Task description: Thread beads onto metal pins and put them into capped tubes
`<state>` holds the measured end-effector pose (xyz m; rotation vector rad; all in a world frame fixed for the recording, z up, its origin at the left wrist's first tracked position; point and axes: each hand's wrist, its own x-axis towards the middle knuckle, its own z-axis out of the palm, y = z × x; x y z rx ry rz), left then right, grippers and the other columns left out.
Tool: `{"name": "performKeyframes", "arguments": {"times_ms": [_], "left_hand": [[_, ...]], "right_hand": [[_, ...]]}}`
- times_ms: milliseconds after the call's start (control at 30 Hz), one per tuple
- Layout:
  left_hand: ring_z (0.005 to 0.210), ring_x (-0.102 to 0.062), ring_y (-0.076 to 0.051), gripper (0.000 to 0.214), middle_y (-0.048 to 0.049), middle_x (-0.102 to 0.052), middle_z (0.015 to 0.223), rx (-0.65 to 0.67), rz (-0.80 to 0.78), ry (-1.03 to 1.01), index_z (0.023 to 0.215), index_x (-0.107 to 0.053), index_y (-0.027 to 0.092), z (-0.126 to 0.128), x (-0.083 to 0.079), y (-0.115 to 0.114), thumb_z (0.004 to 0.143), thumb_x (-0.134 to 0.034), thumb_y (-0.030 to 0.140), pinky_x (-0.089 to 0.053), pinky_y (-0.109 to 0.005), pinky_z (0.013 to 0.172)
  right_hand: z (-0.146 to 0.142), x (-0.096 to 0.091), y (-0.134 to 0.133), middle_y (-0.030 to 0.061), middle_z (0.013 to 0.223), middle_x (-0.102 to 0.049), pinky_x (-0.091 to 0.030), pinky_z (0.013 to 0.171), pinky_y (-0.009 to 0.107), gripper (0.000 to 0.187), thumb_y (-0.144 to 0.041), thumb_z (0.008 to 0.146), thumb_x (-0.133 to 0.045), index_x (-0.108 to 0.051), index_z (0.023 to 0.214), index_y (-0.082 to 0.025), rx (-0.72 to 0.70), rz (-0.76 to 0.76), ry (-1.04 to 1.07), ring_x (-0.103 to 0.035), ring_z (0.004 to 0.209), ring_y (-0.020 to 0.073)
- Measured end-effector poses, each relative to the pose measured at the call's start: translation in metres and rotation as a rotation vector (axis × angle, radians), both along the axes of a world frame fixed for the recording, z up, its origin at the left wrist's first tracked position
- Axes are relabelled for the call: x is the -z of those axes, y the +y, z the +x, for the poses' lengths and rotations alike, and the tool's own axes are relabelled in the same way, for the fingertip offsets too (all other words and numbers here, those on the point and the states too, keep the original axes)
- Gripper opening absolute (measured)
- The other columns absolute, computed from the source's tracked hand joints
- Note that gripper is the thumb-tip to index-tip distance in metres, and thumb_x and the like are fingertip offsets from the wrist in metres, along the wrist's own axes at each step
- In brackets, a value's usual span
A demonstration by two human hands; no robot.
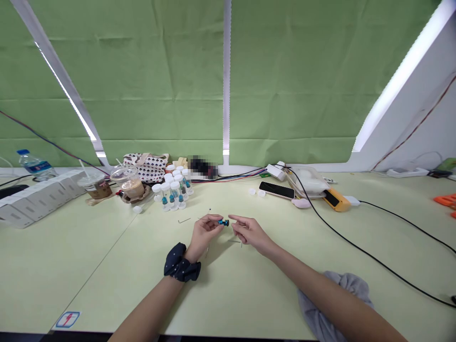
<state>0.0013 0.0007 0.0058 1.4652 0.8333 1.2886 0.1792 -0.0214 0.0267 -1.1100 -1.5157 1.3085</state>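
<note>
My left hand pinches a small blue and black metal part between thumb and fingertips, its black end facing right. Just to the right is my right hand, its index finger stretched toward the part and the other fingers curled; nothing held shows in it. A thin L-shaped hex key lies on the table beneath the right hand. Another hex key lies left of my left hand. A tiny dark piece sits behind the hands.
Several white-capped clear vials with blue parts stand back left. Cups, white boxes and a bottle are farther left. A phone, a yellow device and a black cable lie right. Grey cloth is by my right forearm.
</note>
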Motion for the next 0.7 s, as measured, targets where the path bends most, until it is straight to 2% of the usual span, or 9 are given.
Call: {"name": "performKeyframes", "arguments": {"times_ms": [67,133,200,333,433,533,633,700], "left_hand": [[0.085,-0.06,-0.016,0.014,-0.0079,-0.063,0.096,-0.032,0.08,0.117,0.089,-0.059,0.015,0.004,0.001,-0.002,0.075,-0.06,0.019,-0.047,-0.032,0.077],[0.081,-0.059,-0.016,0.015,-0.0061,-0.063,0.091,-0.057,0.186,0.292,0.093,-0.057,0.017,0.008,0.003,-0.005,0.078,-0.055,0.018,-0.047,-0.032,0.075],[0.083,-0.057,-0.017,0.018,-0.0048,-0.063,0.091,-0.069,0.313,0.469,0.095,-0.057,0.019,0.012,0.004,-0.008,0.078,-0.054,0.016,-0.045,-0.032,0.075],[0.09,-0.054,-0.02,0.015,-0.0051,-0.062,0.094,-0.062,0.512,0.733,0.094,-0.058,0.02,0.015,0.002,-0.013,0.08,-0.053,0.018,-0.043,-0.035,0.08],[0.09,-0.055,-0.021,0.017,-0.0066,-0.06,0.097,-0.088,0.586,0.857,0.097,-0.058,0.02,0.015,0.0,-0.015,0.083,-0.049,0.019,-0.043,-0.037,0.08],[0.088,-0.056,-0.019,0.021,-0.0072,-0.058,0.1,-0.077,0.596,0.864,0.101,-0.057,0.021,0.017,-0.003,-0.02,0.085,-0.043,0.017,-0.044,-0.035,0.079],[0.088,-0.057,-0.016,0.025,-0.007,-0.056,0.102,-0.035,0.569,0.784,0.108,-0.055,0.023,0.014,-0.009,-0.024,0.083,-0.048,0.02,-0.047,-0.029,0.077],[0.089,-0.057,-0.016,0.031,-0.0068,-0.056,0.103,-0.057,0.575,0.747,0.111,-0.053,0.023,0.002,-0.017,-0.02,0.08,-0.054,0.023,-0.047,-0.028,0.078]], "right_hand": [[-0.001,0.003,-0.002,-0.0022,0.067,-0.049,-0.034,0.048,0.022,0.043,-0.039,0.08,-0.051,-0.05,0.118,-0.018,0.092,0.199,-0.123,-0.039,0.05,0.0077],[-0.004,0.006,-0.006,-0.0023,0.068,-0.05,-0.036,0.052,0.023,0.039,-0.039,0.08,-0.052,-0.047,0.115,-0.02,0.127,0.376,-0.231,-0.042,0.053,0.009],[-0.007,0.009,-0.01,-0.0028,0.069,-0.049,-0.037,0.052,0.023,0.039,-0.04,0.08,-0.052,-0.044,0.114,-0.021,0.126,0.459,-0.302,-0.041,0.053,0.0094],[-0.011,0.012,-0.013,-0.0033,0.068,-0.048,-0.04,0.055,0.024,0.051,-0.04,0.081,-0.053,-0.032,0.125,-0.022,0.163,0.495,-0.35,-0.043,0.053,0.0106],[-0.012,0.012,-0.013,-0.0001,0.071,-0.053,-0.042,0.06,0.025,0.03,-0.038,0.086,-0.044,-0.045,0.111,-0.022,0.134,0.524,-0.355,-0.049,0.059,0.0125],[-0.011,0.012,-0.013,0.0021,0.075,-0.057,-0.043,0.062,0.026,0.022,-0.036,0.09,-0.035,-0.05,0.098,-0.022,0.158,0.523,-0.334,-0.053,0.064,0.0135],[-0.011,0.014,-0.012,0.0026,0.077,-0.057,-0.043,0.062,0.026,0.023,-0.037,0.091,-0.034,-0.048,0.101,-0.021,0.205,0.48,-0.297,-0.054,0.066,0.0139],[-0.009,0.015,-0.011,0.0019,0.073,-0.055,-0.042,0.059,0.025,0.026,-0.038,0.091,-0.032,-0.048,0.102,-0.021,0.221,0.433,-0.247,-0.053,0.063,0.0132]]}}
